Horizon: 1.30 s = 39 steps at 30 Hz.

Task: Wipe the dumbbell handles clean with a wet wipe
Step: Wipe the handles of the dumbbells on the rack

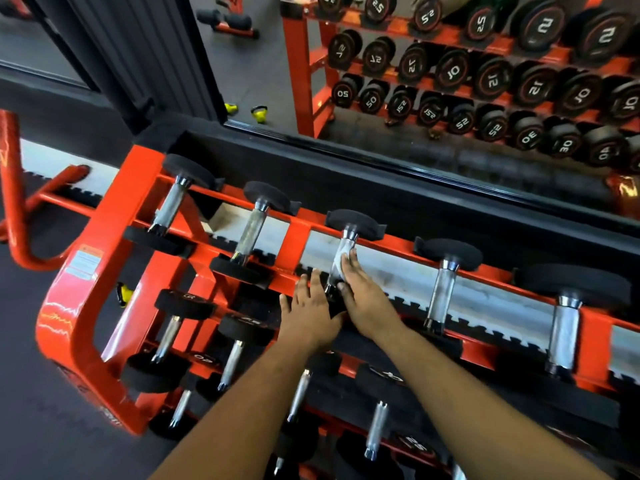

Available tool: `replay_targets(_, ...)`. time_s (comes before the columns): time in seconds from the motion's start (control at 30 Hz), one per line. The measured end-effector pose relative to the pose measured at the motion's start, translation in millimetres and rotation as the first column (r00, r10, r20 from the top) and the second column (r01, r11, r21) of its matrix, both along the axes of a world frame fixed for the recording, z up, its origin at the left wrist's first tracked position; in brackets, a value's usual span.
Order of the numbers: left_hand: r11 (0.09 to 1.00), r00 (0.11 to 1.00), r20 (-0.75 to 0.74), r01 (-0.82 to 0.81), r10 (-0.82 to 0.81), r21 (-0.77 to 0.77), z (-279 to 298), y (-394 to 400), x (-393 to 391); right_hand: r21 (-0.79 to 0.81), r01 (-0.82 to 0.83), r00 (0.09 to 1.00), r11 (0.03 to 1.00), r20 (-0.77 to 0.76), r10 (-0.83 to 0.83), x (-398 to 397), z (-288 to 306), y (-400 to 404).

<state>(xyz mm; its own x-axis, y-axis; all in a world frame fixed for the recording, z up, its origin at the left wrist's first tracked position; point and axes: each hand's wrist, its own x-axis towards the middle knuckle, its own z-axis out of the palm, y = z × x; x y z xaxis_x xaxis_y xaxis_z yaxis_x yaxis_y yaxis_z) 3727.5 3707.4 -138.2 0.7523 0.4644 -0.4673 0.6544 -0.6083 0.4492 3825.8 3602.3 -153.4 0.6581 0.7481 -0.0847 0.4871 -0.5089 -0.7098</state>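
A black dumbbell with a chrome handle [347, 239] lies third from the left on the top tier of an orange rack [104, 237]. My right hand [363, 296] wraps a white wet wipe [343, 254] round the middle of that handle. My left hand [311, 306] rests flat, fingers spread, on the dumbbell's near black head, which is mostly hidden under both hands. More dumbbells with chrome handles lie on the same tier: two to the left [251, 230], two to the right [445, 289].
Lower tiers of the rack hold several smaller dumbbells [232, 362]. A mirror [450, 81] behind the rack reflects a second rack of numbered dumbbells. Yellow kettlebells [259, 114] sit on the dark floor by the mirror's edge. An orange frame [20, 209] stands at left.
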Motion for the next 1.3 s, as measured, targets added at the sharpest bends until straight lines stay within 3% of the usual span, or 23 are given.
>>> replay_targets(0.1, 1.000, 1.000, 0.003, 0.010, -0.010, 0.002, -2.1, 1.0, -1.0, 0.081, 0.216, 0.952, 0.973, -0.237, -0.192, -6.7, 4.1, 20.3)
replay_targets(0.2, 1.000, 1.000, -0.009, 0.026, -0.026, -0.005, -2.3, 1.6, -2.7, 0.089, 0.448, 0.812, 0.890, -0.457, -0.363, 1.1, 20.9, 44.2)
replay_targets(0.4, 0.999, 0.999, 0.006, 0.034, -0.034, 0.003, -1.6, 2.4, -3.7, 0.032, 0.466, 0.748, 0.884, -0.548, -0.374, -21.5, 21.4, 23.3)
replay_targets(0.5, 0.999, 0.999, -0.010, 0.041, -0.041, 0.009, -1.5, 1.7, -3.7, 0.045, 0.619, 0.549, 0.784, -0.739, -0.391, 0.8, 23.1, 39.6)
replay_targets(0.6, 1.000, 0.999, -0.024, 0.022, -0.022, 0.012, 2.0, 0.5, -1.6, -0.021, 0.766, 0.189, 0.643, -0.948, -0.256, 33.4, 21.9, 60.7)
replay_targets(0.67, 1.000, 1.000, -0.021, 0.017, -0.017, 0.015, 2.8, -0.2, -0.8, -0.033, 0.739, 0.124, 0.673, -0.975, -0.185, 35.0, 13.7, 60.4)
replay_targets(0.77, 1.000, 1.000, -0.014, 0.015, -0.014, 0.015, 1.3, 0.5, -2.1, -0.006, 0.662, 0.178, 0.749, -0.970, -0.165, 34.6, 8.6, 53.4)
replay_targets(0.9, 1.000, 0.999, -0.017, 0.027, -0.027, 0.009, 2.4, 1.0, -2.5, 0.011, 0.747, 0.152, 0.665, -0.976, -0.155, 52.4, 12.8, 60.0)
replay_targets(1.0, 0.999, 1.000, -0.007, 0.030, -0.030, 0.016, 2.3, 1.5, -2.7, -0.063, 0.610, 0.300, 0.790, -0.905, -0.303, 31.0, 6.5, 45.8)
replay_targets(1.1, 0.999, 0.999, 0.000, 0.045, -0.045, 0.028, 0.7, 0.7, -3.7, -0.055, 0.522, 0.527, 0.851, -0.764, -0.373, 10.2, 5.5, 30.5)
replay_targets(1.17, 0.998, 0.999, 0.013, 0.050, -0.050, 0.039, 0.4, 0.3, -4.5, 0.047, 0.550, 0.722, 0.834, -0.529, -0.447, 8.8, 8.3, 34.6)
replay_targets(1.23, 0.998, 0.999, 0.018, 0.050, -0.051, 0.038, 0.5, 1.3, -4.3, 0.035, 0.456, 0.887, 0.889, -0.094, -0.452, 14.6, 11.7, 39.9)
replay_targets(1.3, 0.999, 0.999, 0.014, 0.047, -0.047, 0.024, 1.8, 1.6, -3.6, -0.133, 0.266, 0.940, 0.955, 0.254, -0.227, 18.8, 3.1, 35.8)
